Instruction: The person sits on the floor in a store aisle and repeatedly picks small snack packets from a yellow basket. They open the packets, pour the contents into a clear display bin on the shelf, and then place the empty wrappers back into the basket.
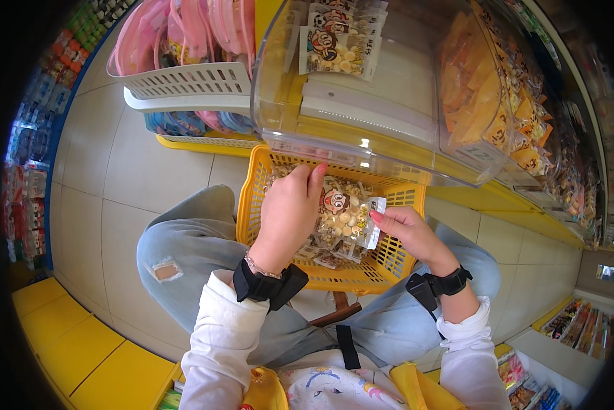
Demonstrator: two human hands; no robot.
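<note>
Over a yellow plastic basket (244,215), a clear packet of small round biscuits (345,218) lies stretched between my two hands. My right hand (412,233) pinches its white sealed edge, thumb on top. My left hand (289,212) closes at the packet's left side, its back covering that edge and most of the fingers. More snack packets (332,253) fill the basket below, between my knees. Just beyond stands a clear plastic bin (368,110) with several similar packets (340,48) at its back left.
Another clear bin (478,87) of orange-wrapped snacks adjoins on the right. White baskets (184,84) with pink bags stand at the left. Yellow cabinets (71,338) line the lower left, beside the tiled floor (133,159). Bottled drinks (33,138) are stacked at the far left.
</note>
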